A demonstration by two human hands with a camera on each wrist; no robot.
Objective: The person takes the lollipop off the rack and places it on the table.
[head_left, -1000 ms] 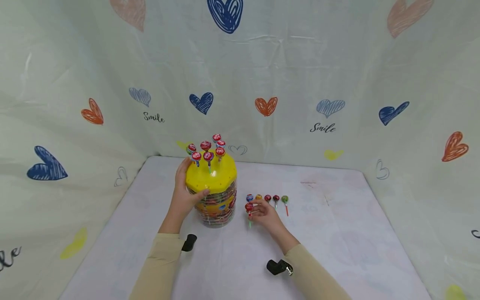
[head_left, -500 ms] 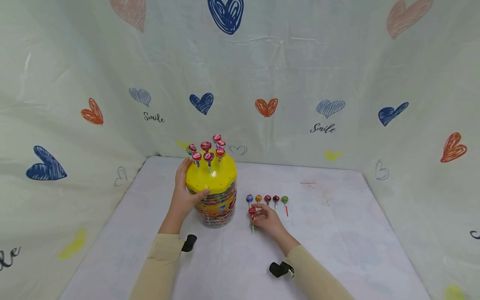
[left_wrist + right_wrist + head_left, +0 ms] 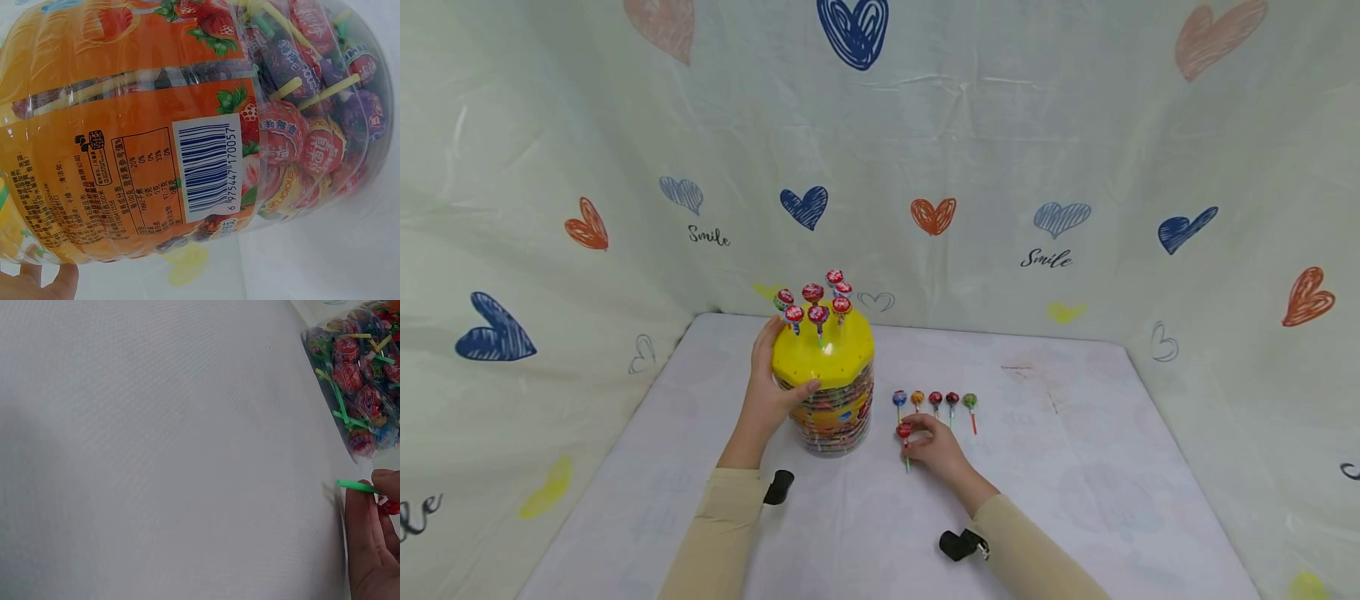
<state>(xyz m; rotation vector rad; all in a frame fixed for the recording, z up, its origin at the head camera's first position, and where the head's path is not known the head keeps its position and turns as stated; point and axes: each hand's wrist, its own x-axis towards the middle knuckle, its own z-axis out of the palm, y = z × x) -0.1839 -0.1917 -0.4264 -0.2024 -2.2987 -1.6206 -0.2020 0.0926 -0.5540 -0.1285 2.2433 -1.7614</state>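
We faced a whitish table [image 3: 1037,483] that widened toward the bottom of the frame, with faint reddish marks [image 3: 1017,367] right of centre. Behind it and down both sides hung a pale sheet [image 3: 865,125], lightly creased and printed with blue, orange, pink and yellow hearts [image 3: 932,217]; the black word "Smile" showed at centre left and centre right.

Just left of centre, a clear ribbed jar [image 3: 833,437] packed with candy [image 3: 328,153] stood upright on the table, under a yellow lid [image 3: 823,358]. Seven lollipops [image 3: 818,314] rose from the lid's far part. We saw the left hand [image 3: 769,392] curled round the jar's upper left, thumb at the lid's front edge.

Just below and right of centre, the right hand [image 3: 938,448] pinched a red-wrapped lollipop [image 3: 904,431] by its green stick, head up. Immediately above it, five more lollipops [image 3: 935,398] lay in a row. Beige sleeves [image 3: 718,517] entered from the bottom edge, a black device [image 3: 778,487] beside each wrist.
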